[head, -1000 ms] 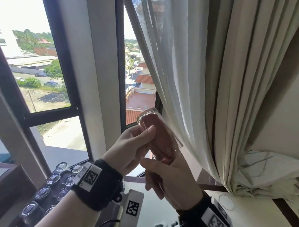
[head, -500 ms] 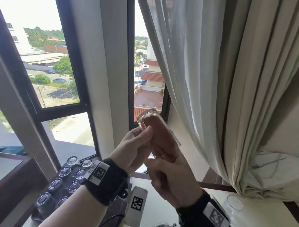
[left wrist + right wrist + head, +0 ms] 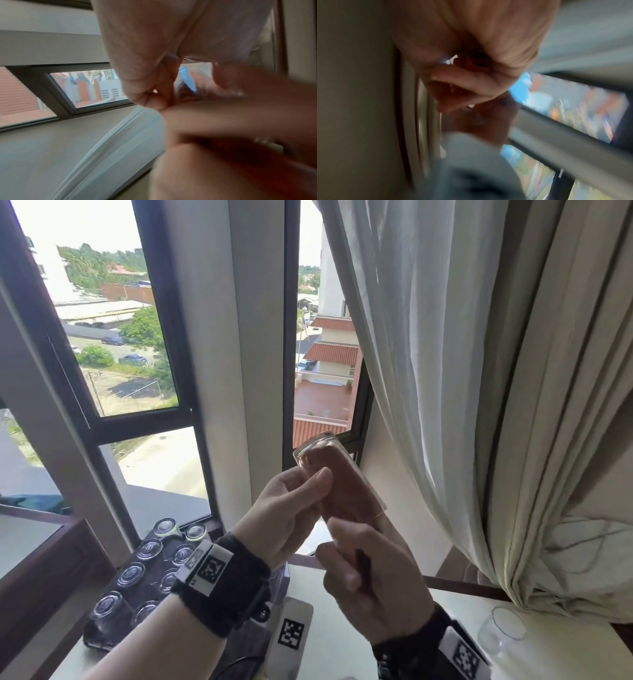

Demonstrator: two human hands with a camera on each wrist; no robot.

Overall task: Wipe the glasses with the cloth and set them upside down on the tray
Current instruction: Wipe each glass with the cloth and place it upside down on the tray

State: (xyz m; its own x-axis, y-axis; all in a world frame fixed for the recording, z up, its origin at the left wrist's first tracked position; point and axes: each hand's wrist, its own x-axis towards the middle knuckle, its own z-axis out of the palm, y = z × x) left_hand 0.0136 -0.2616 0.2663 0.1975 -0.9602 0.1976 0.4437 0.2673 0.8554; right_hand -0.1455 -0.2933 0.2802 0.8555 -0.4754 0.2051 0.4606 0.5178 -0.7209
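Item: one clear glass (image 3: 337, 477), held up before the window (image 3: 120, 337), tilted, base uppermost and toward the panes, a reddish-brown cloth (image 3: 342, 484) stuffed inside it.

Left hand (image 3: 284, 515): fingers curled round the glass's side, thumb laid across the front, gripping it.

Right hand (image 3: 373, 580): below the glass's mouth, fingers curled together and pinching the cloth's lower end where it left the glass. Both wrist views were blurred; they showed curled fingers only.

Tray (image 3: 113, 642): dark, on the pale table (image 3: 548, 655) at lower left, beside the window, carrying several glasses (image 3: 132, 573) in rows, bases up.

One further glass (image 3: 501, 631): on the table at lower right, mouth up, well apart from the tray.

Curtain (image 3: 479, 371): pale, gathered at right, just behind the held glass.
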